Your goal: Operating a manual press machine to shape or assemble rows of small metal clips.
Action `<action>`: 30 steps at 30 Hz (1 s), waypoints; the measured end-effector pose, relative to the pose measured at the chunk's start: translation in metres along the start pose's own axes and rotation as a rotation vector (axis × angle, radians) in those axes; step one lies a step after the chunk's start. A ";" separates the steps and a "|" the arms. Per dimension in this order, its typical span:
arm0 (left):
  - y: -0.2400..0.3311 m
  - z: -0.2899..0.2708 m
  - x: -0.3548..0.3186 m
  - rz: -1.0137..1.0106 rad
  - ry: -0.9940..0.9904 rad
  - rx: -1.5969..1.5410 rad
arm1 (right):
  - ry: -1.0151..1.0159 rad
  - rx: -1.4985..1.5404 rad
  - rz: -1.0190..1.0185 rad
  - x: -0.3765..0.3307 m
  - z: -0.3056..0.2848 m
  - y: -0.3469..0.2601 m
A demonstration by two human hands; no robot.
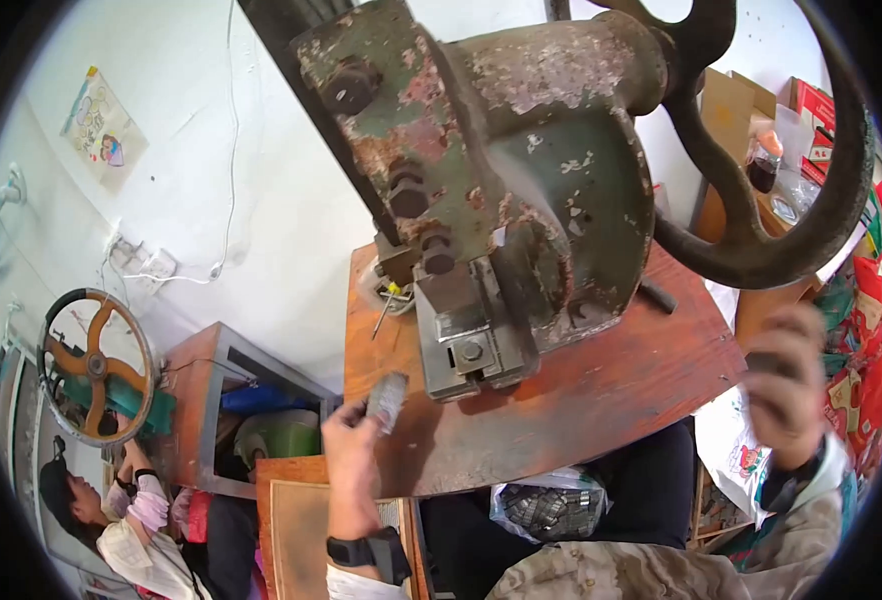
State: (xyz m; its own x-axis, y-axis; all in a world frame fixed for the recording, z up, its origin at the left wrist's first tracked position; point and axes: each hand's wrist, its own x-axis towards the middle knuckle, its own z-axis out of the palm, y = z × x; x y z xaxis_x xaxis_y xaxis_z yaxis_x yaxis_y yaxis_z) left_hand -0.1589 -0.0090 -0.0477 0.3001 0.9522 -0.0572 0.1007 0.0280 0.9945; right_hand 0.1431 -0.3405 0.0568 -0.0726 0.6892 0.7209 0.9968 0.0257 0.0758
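Left hand [349, 440] pinches metal piece [388, 399] near press [491, 190].

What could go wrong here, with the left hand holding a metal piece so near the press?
1. The left hand holds a small metal piece close to the press die; if the ram comes down, fingers may get pinched.
2. The right hand is blurred, near the handwheel; it may bump the wheel.
3. The bag of metal pieces sits under the table edge, by the lap; it might slip and spill.
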 end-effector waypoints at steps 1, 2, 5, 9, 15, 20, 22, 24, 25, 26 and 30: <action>-0.008 0.000 -0.011 0.005 -0.022 0.119 | 0.010 0.099 0.120 -0.017 0.025 -0.008; -0.017 0.011 -0.016 0.013 -0.070 0.231 | 0.018 0.174 0.253 -0.034 0.047 -0.011; -0.035 0.046 -0.043 0.538 -0.101 0.671 | -0.047 0.270 0.353 -0.071 0.095 -0.012; -0.031 0.056 -0.058 0.814 -0.182 0.837 | -0.107 0.374 0.420 -0.066 0.123 -0.019; -0.023 0.064 -0.067 0.615 -0.106 1.067 | -0.102 0.371 0.447 -0.060 0.140 -0.017; -0.023 0.097 -0.067 0.591 0.003 1.216 | -0.103 0.305 0.465 -0.056 0.136 -0.020; -0.026 0.100 -0.066 0.665 0.033 1.240 | -0.086 0.305 0.462 -0.057 0.138 -0.019; -0.027 0.101 -0.066 0.716 0.036 1.232 | -0.070 0.299 0.459 -0.059 0.138 -0.018; -0.027 0.101 -0.066 0.763 0.040 1.223 | -0.067 0.290 0.458 -0.061 0.138 -0.019; -0.028 0.100 -0.065 0.764 0.041 1.224 | -0.065 0.282 0.455 -0.061 0.138 -0.019; -0.033 0.094 -0.052 0.813 0.009 1.145 | -0.077 0.272 0.453 -0.056 0.136 -0.022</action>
State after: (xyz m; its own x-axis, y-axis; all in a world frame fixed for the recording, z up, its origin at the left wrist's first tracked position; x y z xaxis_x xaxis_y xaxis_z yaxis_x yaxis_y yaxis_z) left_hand -0.0891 -0.0882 -0.0862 0.6414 0.5842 0.4973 0.6124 -0.7803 0.1270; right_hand 0.1298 -0.2805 -0.0789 0.3595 0.7258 0.5865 0.9011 -0.1068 -0.4202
